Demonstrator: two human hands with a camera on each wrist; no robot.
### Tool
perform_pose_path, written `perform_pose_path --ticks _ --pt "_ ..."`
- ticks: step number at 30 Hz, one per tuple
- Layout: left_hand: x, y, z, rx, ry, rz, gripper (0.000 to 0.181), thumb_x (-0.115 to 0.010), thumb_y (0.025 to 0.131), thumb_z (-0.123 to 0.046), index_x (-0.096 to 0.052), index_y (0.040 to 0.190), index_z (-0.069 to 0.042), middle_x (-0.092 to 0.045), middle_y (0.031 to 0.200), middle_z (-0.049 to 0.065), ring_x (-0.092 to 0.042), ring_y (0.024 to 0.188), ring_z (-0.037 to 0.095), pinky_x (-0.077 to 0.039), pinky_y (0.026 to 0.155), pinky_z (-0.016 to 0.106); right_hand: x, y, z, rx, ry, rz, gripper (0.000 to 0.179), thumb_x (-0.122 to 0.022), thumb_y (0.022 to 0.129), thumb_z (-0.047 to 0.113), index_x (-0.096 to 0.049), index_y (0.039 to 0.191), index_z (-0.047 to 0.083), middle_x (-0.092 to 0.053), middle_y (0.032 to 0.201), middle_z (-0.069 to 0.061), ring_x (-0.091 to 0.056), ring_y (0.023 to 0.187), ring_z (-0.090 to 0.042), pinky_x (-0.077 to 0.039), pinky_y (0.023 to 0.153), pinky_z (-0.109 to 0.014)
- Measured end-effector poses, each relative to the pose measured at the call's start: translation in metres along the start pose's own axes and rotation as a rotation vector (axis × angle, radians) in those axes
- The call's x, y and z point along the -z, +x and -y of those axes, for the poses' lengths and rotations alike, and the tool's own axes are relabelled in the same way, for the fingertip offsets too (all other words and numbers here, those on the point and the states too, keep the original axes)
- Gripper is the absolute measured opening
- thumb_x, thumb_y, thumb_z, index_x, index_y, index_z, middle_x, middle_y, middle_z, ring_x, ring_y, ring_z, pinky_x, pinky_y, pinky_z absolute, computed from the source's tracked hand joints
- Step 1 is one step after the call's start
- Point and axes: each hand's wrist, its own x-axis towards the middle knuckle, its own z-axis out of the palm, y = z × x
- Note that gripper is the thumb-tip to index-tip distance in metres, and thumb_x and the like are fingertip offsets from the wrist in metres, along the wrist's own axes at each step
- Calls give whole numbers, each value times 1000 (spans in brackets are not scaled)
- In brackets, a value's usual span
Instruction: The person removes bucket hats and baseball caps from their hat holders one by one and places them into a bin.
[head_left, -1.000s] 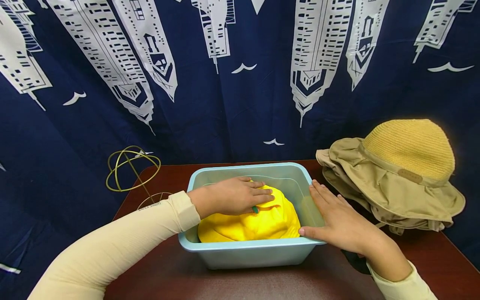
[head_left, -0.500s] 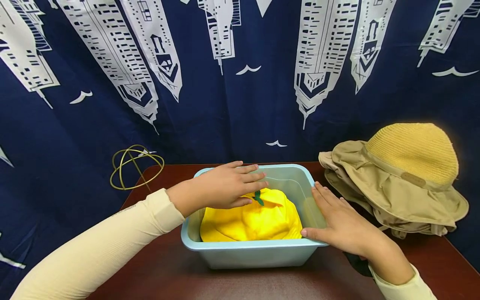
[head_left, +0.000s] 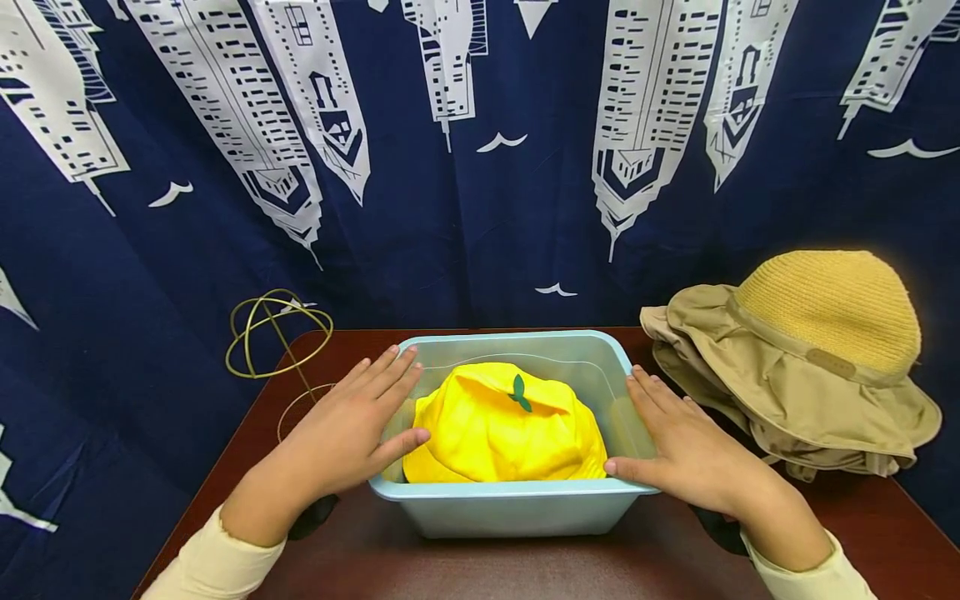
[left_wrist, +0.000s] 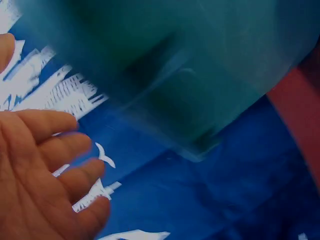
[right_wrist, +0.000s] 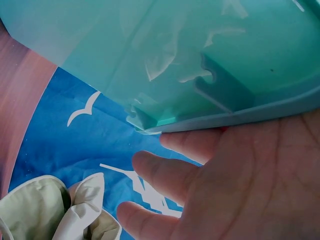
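Observation:
A light blue plastic bin [head_left: 510, 508] stands on the table with a yellow cloth hat [head_left: 510, 425] inside it, a small green leaf [head_left: 519, 393] on its top. At the bin's left rim is my left hand [head_left: 352, 425], fingers straight and thumb reaching over the rim; the left wrist view shows its palm [left_wrist: 35, 185] facing the blurred bin wall [left_wrist: 200, 90]. My right hand [head_left: 690, 442] rests on the right rim, fingers extended along it and thumb at the front right corner. Its fingers [right_wrist: 175, 172] lie against the rim's outer side in the right wrist view.
On the right, a straw-topped hat [head_left: 825, 317] sits on a stack of tan brimmed hats [head_left: 780, 408]. A gold wire stand [head_left: 281, 333] is at the table's back left. A navy curtain [head_left: 525, 217] with white city prints hangs behind the dark red table [head_left: 495, 567].
My left hand has lifted off the yellow hat and moved left to the bin's left rim, uncovering the green leaf. The right hand has stayed on the right rim.

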Motion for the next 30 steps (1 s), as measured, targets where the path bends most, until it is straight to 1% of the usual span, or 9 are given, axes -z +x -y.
perform_pose_path --ticks 2,4,7,10,15,21,27,28,30 --pt "-10 -11 0 86 -39 8 84 -47 96 -63 -37 152 -2 -26 161 12 -19 149 29 -21 117 55 0 0 0 -1 6 2 111 -60 83 71 -20 156 -2 -11 165 -16 -12 150 -36 -19 109 -71" --pt "-18 -20 1 147 -69 9 88 -47 94 -67 -37 152 -1 -28 160 12 -19 149 29 -17 117 57 -1 0 1 1 13 3 111 -60 84 71 -20 156 -3 -11 165 -16 -12 150 -36 -20 109 -70" --pt "-29 -30 0 193 -93 6 91 -50 91 -69 -40 150 0 -32 158 13 -21 149 30 -14 116 61 -3 0 1 4 20 7 110 -61 84 70 -20 156 -3 -11 164 -16 -11 150 -36 -19 109 -70" --pt "-35 -35 -1 201 -87 -7 90 -54 89 -67 -43 149 0 -34 157 13 -22 149 30 -14 117 61 -3 0 1 7 13 4 110 -61 84 69 -19 156 -3 -11 164 -17 -12 150 -36 -20 109 -70" --pt "-39 -35 -2 181 -55 -34 88 -57 88 -62 -43 148 0 -36 156 14 -23 148 29 -17 117 57 -1 -1 1 4 12 0 111 -61 84 70 -18 156 -2 -10 165 -17 -11 150 -36 -20 109 -70" --pt "-45 -35 0 158 -51 -68 86 -59 88 -59 -45 147 2 -37 155 17 -26 147 29 -24 117 51 3 1 1 21 17 11 110 -61 84 69 -19 156 -4 -8 165 -16 -12 149 -37 -21 109 -69" --pt "-48 -36 1 158 -53 -63 86 -61 87 -59 -46 146 2 -37 155 17 -28 147 29 -26 116 50 9 1 -6 83 34 8 103 -66 86 62 -23 157 1 -10 164 -17 -17 147 -41 -26 108 -66" --pt "-48 -36 1 157 -51 -59 86 -61 87 -59 -46 146 2 -37 155 17 -28 147 30 -26 116 50 11 0 -9 101 26 -9 101 -67 86 60 -24 157 3 -12 164 -17 -18 147 -40 -26 110 -62" --pt "-49 -36 0 153 -44 -57 86 -61 87 -59 -46 146 2 -38 154 18 -28 146 30 -26 116 50 17 -2 -18 156 1 -77 96 -72 85 54 -29 156 5 -20 162 -16 -23 146 -38 -26 115 -49"
